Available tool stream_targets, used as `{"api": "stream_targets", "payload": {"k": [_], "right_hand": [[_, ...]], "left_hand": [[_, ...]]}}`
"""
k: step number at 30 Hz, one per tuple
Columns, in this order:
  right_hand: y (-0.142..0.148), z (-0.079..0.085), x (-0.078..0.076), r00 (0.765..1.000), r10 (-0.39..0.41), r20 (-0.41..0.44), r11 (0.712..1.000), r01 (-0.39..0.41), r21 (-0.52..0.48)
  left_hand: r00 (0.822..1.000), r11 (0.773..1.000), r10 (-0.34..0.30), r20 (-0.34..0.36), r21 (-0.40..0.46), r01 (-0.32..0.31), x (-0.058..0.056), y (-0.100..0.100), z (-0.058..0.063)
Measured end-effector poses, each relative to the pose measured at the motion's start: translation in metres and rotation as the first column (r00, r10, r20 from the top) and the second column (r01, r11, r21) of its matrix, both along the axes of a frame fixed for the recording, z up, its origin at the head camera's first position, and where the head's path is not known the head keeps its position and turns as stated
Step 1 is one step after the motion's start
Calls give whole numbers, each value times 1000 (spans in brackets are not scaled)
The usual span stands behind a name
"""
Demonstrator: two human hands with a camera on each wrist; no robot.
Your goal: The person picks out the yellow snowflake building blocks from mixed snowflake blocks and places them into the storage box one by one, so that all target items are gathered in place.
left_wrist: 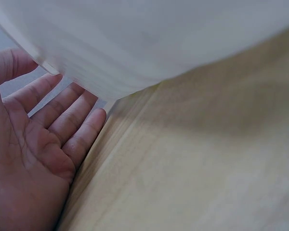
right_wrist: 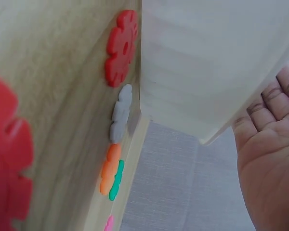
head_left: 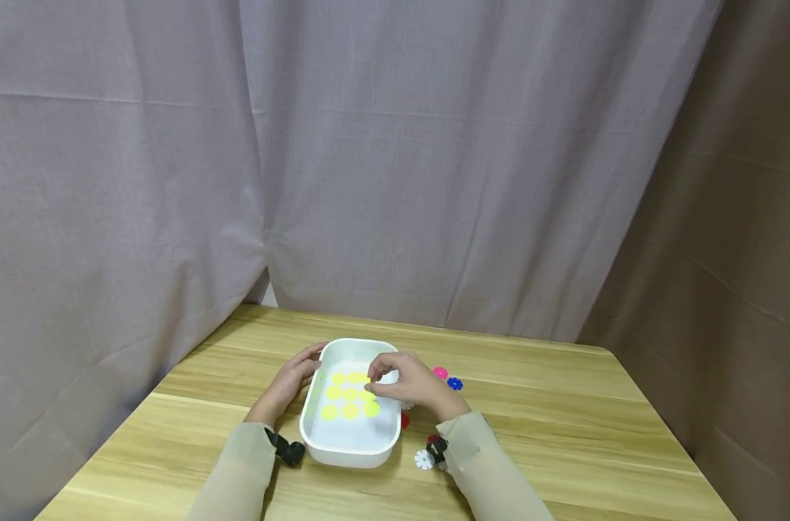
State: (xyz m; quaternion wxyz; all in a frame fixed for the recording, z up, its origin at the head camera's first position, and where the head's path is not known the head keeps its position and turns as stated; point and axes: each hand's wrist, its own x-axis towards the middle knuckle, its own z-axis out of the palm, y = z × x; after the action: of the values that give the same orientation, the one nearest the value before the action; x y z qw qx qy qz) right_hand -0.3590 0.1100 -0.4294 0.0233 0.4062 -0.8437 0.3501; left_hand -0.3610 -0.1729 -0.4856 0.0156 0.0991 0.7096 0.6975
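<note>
A white tray (head_left: 349, 457) stands on the table with several yellow flower-shaped discs (head_left: 350, 411) set in rows on its floor. My left hand (head_left: 291, 383) is at the tray's left side. Its fingers (left_wrist: 70, 113) are nearly straight, the tips against the outer wall and rim. Over the right half of the tray is my right hand (head_left: 408, 380), thumb and index fingertip bent toward each other with a small gap. Yellow shows at that gap; I cannot tell whether a disc is held there. In the right wrist view, the tray wall hides the fingertips.
Right of the tray lie loose flower-shaped discs: pink (head_left: 440, 373), blue (head_left: 455, 383), red (right_wrist: 121, 48), grey-white (right_wrist: 120, 115), orange (right_wrist: 110, 169) and green (right_wrist: 116, 180). A white disc (head_left: 424, 459) is beside the right wrist's camera. Grey curtains (head_left: 434, 181) stand behind the wooden table (head_left: 564, 434).
</note>
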Motion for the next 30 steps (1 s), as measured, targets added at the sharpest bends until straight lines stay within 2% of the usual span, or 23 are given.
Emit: {"api": "stream_targets", "payload": {"k": [5,21,30], "right_hand": [[5,-1,4,999,22,-44,999,-23,-31],[21,4,15,1000,15,-8,996,-16,-84],[37,6,15,999,2,-45,995,-6,-97]], "left_hand": [[1000,1000,-3,1,0,3,1,1,2],[1000,1000,1,1,-11,-1,-2,-1,-2],[1000,1000,-2,-12,-9,2,-1,-1,-3]]}}
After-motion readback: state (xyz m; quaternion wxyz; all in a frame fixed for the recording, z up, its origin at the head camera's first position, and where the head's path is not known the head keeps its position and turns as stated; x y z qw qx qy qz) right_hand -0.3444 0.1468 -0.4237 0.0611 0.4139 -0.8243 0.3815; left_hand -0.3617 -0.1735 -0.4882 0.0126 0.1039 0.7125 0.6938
